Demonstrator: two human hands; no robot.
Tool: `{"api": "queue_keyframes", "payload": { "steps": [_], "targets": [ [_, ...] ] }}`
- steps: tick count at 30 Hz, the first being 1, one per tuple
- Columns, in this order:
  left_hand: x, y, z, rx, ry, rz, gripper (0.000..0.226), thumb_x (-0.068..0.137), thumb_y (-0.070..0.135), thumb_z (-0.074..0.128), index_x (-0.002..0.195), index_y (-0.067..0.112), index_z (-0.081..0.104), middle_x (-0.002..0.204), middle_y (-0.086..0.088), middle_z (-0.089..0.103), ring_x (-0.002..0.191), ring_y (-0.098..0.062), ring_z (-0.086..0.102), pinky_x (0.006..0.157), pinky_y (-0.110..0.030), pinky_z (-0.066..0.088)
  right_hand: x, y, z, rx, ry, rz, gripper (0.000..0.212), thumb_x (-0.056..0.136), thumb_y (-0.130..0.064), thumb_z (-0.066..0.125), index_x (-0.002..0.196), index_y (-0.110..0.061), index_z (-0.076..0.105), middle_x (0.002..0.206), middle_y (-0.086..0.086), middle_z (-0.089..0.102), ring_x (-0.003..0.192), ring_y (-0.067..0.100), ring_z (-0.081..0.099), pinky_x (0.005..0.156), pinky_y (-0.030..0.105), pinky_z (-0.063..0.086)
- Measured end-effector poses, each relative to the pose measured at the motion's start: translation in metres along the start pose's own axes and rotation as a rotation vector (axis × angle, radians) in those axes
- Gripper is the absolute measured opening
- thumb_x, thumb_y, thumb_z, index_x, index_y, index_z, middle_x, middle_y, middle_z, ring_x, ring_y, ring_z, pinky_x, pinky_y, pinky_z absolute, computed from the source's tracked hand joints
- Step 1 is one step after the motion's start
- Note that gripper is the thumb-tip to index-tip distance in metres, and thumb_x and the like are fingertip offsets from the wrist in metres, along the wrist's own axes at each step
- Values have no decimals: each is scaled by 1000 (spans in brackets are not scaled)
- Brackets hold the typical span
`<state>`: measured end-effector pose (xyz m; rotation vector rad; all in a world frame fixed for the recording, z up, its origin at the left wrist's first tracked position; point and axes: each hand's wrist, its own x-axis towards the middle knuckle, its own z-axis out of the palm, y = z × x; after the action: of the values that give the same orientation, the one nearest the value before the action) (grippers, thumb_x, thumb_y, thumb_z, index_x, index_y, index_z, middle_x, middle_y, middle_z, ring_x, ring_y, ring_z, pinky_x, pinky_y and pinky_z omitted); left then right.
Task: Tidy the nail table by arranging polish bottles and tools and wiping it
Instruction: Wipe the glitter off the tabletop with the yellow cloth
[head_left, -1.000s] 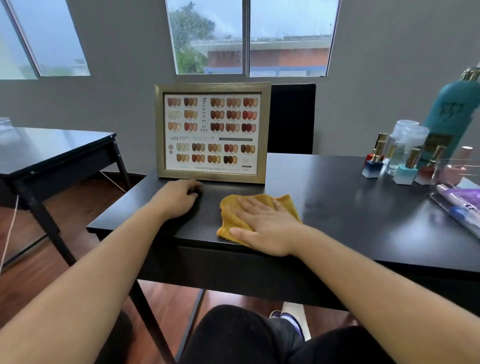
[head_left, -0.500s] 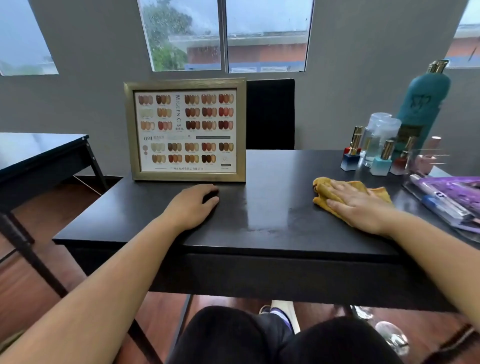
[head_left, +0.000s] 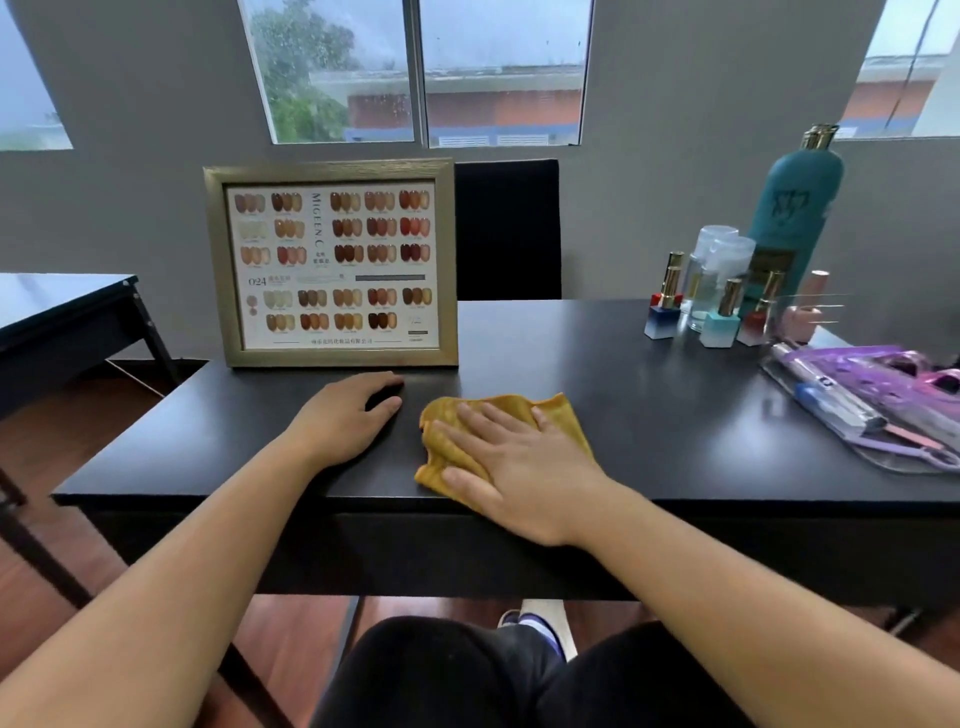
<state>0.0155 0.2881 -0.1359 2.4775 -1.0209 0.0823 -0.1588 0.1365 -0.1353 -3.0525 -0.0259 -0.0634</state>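
So, the fingers (head_left: 485, 427) of my right hand (head_left: 519, 467) lie straight and spread, pressing flat on the yellow cloth (head_left: 441, 452) at the bench's (head_left: 649, 395) near edge, nothing gripped. Left hand (head_left: 343, 421) rests loosely curled just left of it, empty as far as I can tell. The cloth looks soft and light and will probably bunch, so press its middle. The framed chart (head_left: 332, 265) behind reads "MIGEEN C" and "024".

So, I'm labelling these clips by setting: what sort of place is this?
Most likely a nail salon workstation: a framed nail colour chart stands on the black table, with polish bottles grouped at its far right.
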Motion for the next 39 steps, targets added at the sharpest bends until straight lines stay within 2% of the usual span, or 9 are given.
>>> {"api": "queue_keyframes", "payload": {
  "steps": [6, 9, 14, 19, 23, 26, 30, 35, 39],
  "targets": [
    [-2, 3, -2, 0, 2, -7, 41, 95, 33, 47, 135, 25, 48, 144, 4, 44, 133, -16, 38, 108, -27, 26, -55, 38, -6, -164, 61, -69, 70, 86, -68, 22, 146, -45, -6, 159, -13, 0, 147, 12, 3, 118, 38, 3],
    [-4, 5, -3, 5, 7, -8, 40, 95, 32, 47, 134, 25, 49, 144, 4, 45, 133, -16, 39, 107, -27, 27, -82, 72, -13, -151, 27, -40, 69, 80, -73, 17, 137, -51, -16, 156, -19, -3, 145, 5, -1, 120, 34, 4],
    [-5, 7, -4, 14, 4, -4, 41, 95, 32, 47, 135, 24, 48, 143, 3, 46, 132, -17, 40, 105, -27, 27, -117, 115, -25, -146, -24, 31, 72, 74, -78, 17, 135, -55, -15, 149, -28, -11, 142, -2, -8, 116, 21, -5],
    [-4, 7, -3, 35, 6, -5, 41, 95, 32, 46, 135, 23, 48, 143, 3, 46, 132, -18, 40, 106, -28, 28, -112, 129, -32, 205, -50, 198, 53, 77, -71, 15, 128, -63, 2, 148, -33, 1, 129, -25, -9, 100, 0, -14],
    [-4, 7, -2, 43, 5, -7, 41, 95, 32, 46, 135, 23, 48, 144, 3, 45, 132, -18, 40, 107, -30, 28, -73, 141, -31, 113, -119, 351, 56, 95, -56, 19, 147, -41, 3, 158, -18, -1, 145, 3, -4, 118, 39, -3],
    [-4, 5, -2, 46, 4, -14, 41, 95, 33, 45, 135, 24, 48, 144, 3, 45, 132, -18, 40, 107, -31, 29, -32, 124, -27, 44, -106, 465, 65, 93, -62, 18, 150, -35, 2, 159, -12, -5, 146, 10, -4, 115, 51, -1],
    [-2, 3, 0, 36, 4, -20, 41, 95, 34, 46, 135, 26, 48, 144, 5, 44, 133, -17, 39, 107, -30, 28, 0, 73, -19, 54, -111, 352, 71, 90, -67, 20, 150, -35, 1, 160, -9, -8, 146, 14, -8, 115, 55, -5],
    [-2, 1, 0, 15, 7, -25, 41, 94, 35, 46, 135, 29, 47, 144, 6, 44, 133, -16, 39, 107, -29, 28, -33, 54, -15, 96, -104, 103, 58, 92, -62, 23, 145, -50, 1, 157, -19, -7, 144, 4, -10, 116, 48, -11],
    [-1, 1, 1, 20, 16, -21, 41, 94, 35, 47, 135, 28, 47, 144, 6, 44, 133, -16, 39, 108, -30, 28, -67, 105, -25, 101, -108, 245, 55, 96, -54, 26, 146, -46, 2, 156, -20, -5, 144, 3, -9, 116, 43, -8]
  ]
}}
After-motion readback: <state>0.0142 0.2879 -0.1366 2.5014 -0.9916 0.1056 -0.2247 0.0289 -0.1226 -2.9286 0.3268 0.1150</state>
